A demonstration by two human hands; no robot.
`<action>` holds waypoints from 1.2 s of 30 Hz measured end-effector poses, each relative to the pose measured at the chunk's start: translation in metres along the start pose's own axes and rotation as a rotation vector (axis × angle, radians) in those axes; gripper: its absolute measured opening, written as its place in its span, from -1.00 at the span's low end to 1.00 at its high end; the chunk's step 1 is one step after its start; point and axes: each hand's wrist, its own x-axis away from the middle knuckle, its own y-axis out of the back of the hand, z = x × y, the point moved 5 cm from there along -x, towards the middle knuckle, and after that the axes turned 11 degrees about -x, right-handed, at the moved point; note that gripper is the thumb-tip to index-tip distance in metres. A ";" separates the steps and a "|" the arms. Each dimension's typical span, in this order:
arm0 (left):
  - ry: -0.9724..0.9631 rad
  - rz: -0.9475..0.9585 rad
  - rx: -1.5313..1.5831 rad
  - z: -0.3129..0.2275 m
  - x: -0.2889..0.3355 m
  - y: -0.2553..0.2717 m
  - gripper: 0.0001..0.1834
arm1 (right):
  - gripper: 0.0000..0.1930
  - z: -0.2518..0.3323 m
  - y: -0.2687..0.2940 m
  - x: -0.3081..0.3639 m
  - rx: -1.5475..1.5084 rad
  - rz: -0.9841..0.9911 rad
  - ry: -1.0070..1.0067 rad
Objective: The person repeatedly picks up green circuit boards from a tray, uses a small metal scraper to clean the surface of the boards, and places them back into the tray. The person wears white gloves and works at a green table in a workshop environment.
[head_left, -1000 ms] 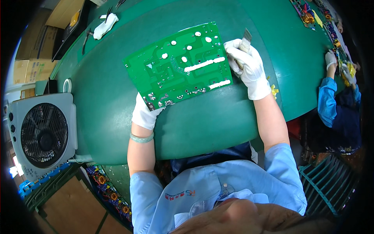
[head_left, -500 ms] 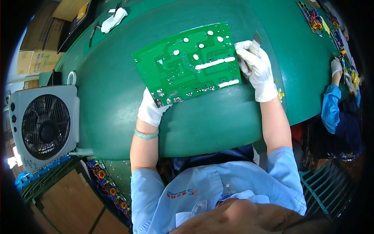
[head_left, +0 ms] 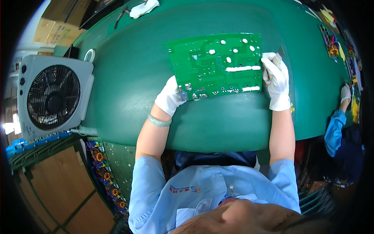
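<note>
A green circuit board (head_left: pixel 202 70) is held up over the table with its solder side showing, bearing white blobs and white strips. My left hand (head_left: pixel 169 96), in a white glove, grips the board's near left corner; its fingers are partly hidden beneath the board. At the right edge, my gloved right hand (head_left: pixel 278 80) is closed around a flat metal scraper (head_left: pixel 281 51), its blade pointing up and away. The fingertips of that hand are close to the board's edge; whether they touch it I cannot tell.
A grey box fan (head_left: pixel 54 95) stands left of the green table (head_left: pixel 128 101). A white glove (head_left: pixel 144 8) and dark pliers (head_left: pixel 121 16) lie at the far left. Component-filled boards (head_left: pixel 332 46) line the far right, near a co-worker's blue sleeve (head_left: pixel 334 130). Cartons (head_left: pixel 62 29) sit behind the fan.
The whole view has shifted, so the table's things appear further right. The board now lies more level in the picture. Both hands keep their holds.
</note>
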 end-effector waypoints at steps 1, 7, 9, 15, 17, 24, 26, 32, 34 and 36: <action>0.014 -0.055 -0.007 0.003 -0.002 -0.001 -0.67 | -0.78 0.000 0.000 0.001 0.000 0.003 0.002; 0.036 0.119 0.015 0.003 -0.007 0.006 -0.69 | -0.77 0.003 -0.002 0.005 0.032 0.008 0.024; 0.064 0.109 0.018 0.001 -0.006 0.004 -0.69 | -0.76 0.003 -0.001 0.004 0.054 0.019 0.025; 0.042 -0.101 -0.102 0.000 -0.004 -0.012 -0.64 | -0.73 0.000 0.003 0.002 0.085 0.008 0.019; 0.039 -0.177 -0.129 0.002 -0.004 -0.011 -0.63 | -0.72 0.000 0.002 0.001 0.099 0.014 0.017; 0.063 -0.077 -0.065 0.006 -0.006 -0.002 -0.61 | -0.71 -0.004 -0.001 0.002 0.098 0.002 0.001; 0.070 -0.073 -0.064 0.009 -0.008 0.004 -0.62 | -0.72 -0.004 -0.001 0.002 0.102 0.007 0.008; 0.091 -0.030 -0.059 0.016 -0.016 0.023 -0.63 | -0.69 -0.004 -0.005 0.004 0.154 -0.007 0.005; 0.089 -0.032 -0.062 0.014 -0.015 0.018 -0.63 | -0.71 -0.003 -0.004 0.004 0.141 -0.012 0.002; 0.092 -0.052 -0.074 0.014 -0.015 0.018 -0.63 | -0.74 -0.003 -0.002 0.004 0.100 -0.015 -0.002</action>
